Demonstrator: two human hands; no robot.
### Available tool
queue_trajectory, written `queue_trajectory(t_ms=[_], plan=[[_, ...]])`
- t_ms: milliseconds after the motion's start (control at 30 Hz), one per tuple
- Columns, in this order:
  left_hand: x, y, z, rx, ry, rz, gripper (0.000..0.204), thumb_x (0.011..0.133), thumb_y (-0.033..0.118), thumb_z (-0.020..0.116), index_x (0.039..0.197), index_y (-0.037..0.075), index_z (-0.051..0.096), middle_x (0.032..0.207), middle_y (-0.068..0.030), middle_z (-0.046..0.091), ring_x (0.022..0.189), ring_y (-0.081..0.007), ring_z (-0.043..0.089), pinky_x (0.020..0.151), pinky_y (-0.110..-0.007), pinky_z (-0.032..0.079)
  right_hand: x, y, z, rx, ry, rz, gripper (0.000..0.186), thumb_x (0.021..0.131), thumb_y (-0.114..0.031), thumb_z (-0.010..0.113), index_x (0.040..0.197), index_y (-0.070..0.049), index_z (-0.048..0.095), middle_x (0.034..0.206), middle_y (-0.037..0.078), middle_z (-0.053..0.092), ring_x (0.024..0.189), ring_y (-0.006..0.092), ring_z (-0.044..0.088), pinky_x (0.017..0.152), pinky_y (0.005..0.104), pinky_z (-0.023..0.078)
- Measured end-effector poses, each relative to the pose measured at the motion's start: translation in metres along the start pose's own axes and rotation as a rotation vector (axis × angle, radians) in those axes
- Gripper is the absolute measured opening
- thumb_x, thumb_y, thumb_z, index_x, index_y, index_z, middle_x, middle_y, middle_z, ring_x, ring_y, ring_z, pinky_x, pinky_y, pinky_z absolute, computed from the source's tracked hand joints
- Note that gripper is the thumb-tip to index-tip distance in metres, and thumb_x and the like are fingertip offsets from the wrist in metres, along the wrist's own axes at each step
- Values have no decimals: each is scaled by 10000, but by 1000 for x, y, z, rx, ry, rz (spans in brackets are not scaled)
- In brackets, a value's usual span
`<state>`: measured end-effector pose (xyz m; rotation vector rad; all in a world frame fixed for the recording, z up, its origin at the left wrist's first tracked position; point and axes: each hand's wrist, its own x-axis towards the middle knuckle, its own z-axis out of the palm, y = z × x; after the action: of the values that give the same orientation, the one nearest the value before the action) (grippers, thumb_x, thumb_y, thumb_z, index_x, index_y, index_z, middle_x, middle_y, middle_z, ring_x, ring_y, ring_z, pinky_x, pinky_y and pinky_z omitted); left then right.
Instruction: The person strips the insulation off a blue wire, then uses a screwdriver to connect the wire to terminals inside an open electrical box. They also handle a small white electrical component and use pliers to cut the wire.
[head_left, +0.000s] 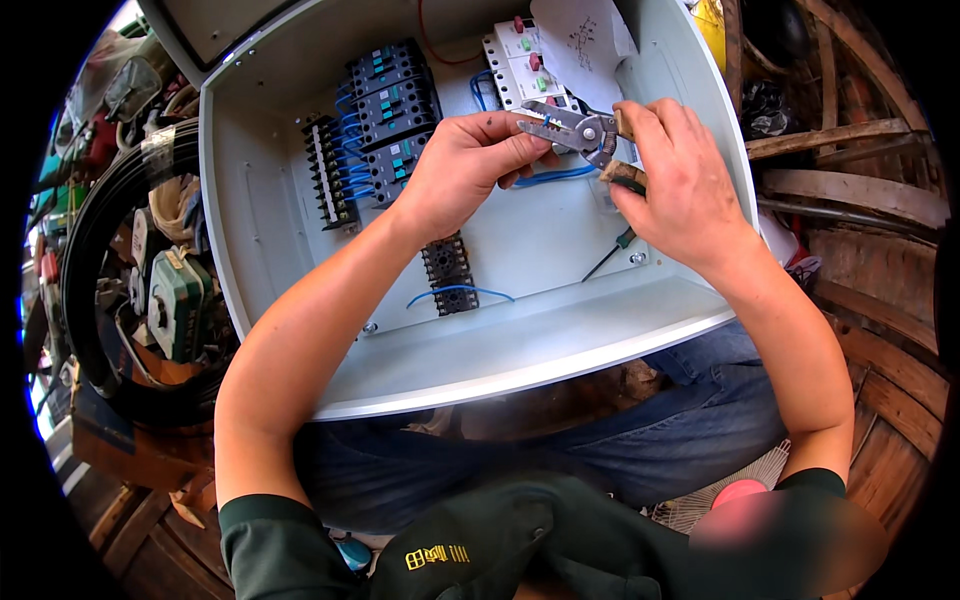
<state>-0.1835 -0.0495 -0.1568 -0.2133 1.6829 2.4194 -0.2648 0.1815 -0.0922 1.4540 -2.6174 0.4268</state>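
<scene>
My right hand (pixel 685 180) is wrapped round the handles of wire strippers (pixel 580 130), whose jaws point left. Between the jaws sits a short bit of blue wire. My left hand (pixel 475 160) pinches close to the jaw tips, thumb against forefinger, apparently on the wire's end, which the fingers mostly hide. Behind the tool, a bundle of blue wires (pixel 555 175) runs across the back panel of a grey metal enclosure (pixel 480 370). White circuit breakers (pixel 520 70) with red and green buttons stand just beyond the jaws.
Black contactors (pixel 395 110) and a terminal strip (pixel 330 175) line the box's left side. Below my left wrist are black relay sockets (pixel 450 270) with a loose blue wire across them. A screwdriver (pixel 610 252) lies at lower right. Paper (pixel 585 45) leans at the back; coiled black cable (pixel 85 270) stands outside, left.
</scene>
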Motion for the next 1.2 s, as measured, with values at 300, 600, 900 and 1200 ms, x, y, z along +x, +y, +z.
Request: queue_trajectory(t_ms=[300, 600, 900, 1200], plan=[[1, -1, -1, -3, 5, 6, 130, 996, 116, 676, 1059, 16, 729, 957, -96, 743, 764, -91, 563, 693, -242, 467, -1, 1, 0, 32, -13, 9, 580, 709, -93, 779, 1235, 23, 562, 1042, 164, 563, 1000, 362, 576, 836, 448, 486], [1, 1, -1, 51, 12, 36, 230, 977, 202, 706, 1090, 8, 756, 916, -26, 743, 770, -58, 552, 682, -226, 439, -2, 0, -1, 112, -45, 48, 529, 729, -84, 762, 1212, 24, 572, 1027, 173, 578, 1006, 374, 588, 875, 443, 507], [-2, -2, 10, 3, 44, 59, 193, 982, 193, 718, 1031, 7, 703, 898, -36, 703, 727, -53, 494, 658, -217, 401, 0, 6, 0, 254, -170, 192, 339, 757, -131, 722, 1032, 32, 610, 887, 222, 654, 811, 412, 641, 746, 492, 523], [-2, 9, 21, 90, 245, 91, 351, 873, 302, 844, 931, -19, 716, 825, -4, 675, 752, -61, 545, 655, -232, 437, 3, -21, -3, 600, -185, 480, 336, 824, -175, 670, 1049, 71, 627, 862, 225, 678, 780, 349, 669, 736, 424, 528]])
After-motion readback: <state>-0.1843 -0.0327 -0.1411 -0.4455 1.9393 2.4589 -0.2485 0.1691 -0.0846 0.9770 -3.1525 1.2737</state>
